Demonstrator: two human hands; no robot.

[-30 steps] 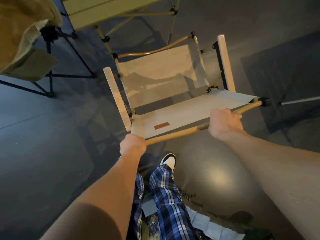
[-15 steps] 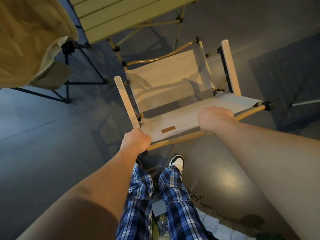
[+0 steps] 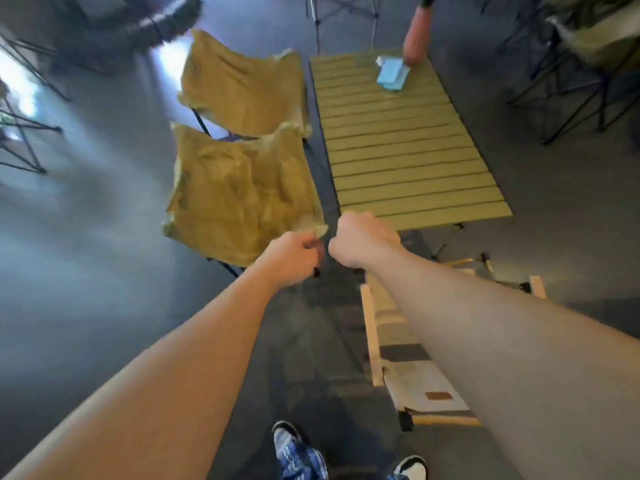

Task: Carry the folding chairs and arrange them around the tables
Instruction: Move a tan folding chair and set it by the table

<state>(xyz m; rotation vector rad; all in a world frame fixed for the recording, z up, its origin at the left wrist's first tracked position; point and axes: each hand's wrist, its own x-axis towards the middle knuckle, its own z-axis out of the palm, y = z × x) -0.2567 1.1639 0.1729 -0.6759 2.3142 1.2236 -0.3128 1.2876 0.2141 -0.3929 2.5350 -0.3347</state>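
The left hand (image 3: 292,256) is out in front, fingers curled in, right at the near corner of the tan fabric chair (image 3: 239,192); it looks to be pinching that frayed corner, though motion blur keeps me from being sure of the grip. Behind that chair sits a second tan chair (image 3: 242,95), the two lined up along the left edge of the slatted tabletop (image 3: 405,147). Just beside the left hand, not quite touching it, the right hand (image 3: 362,240) is clenched into a fist with nothing visible in it, hovering in front of the near end of the tabletop. Up at the far end of the slats lies a pale blue packet (image 3: 393,74), and another person's arm (image 3: 417,32) reaches down beside it. Moving right and down, the white folding chair (image 3: 408,362) with wooden arms stands on the dark floor (image 3: 86,271) at the near end of the tabletop, partly hidden under the right forearm, well clear of both hands. Far right, dark-framed chairs (image 3: 588,64) stand blurred.
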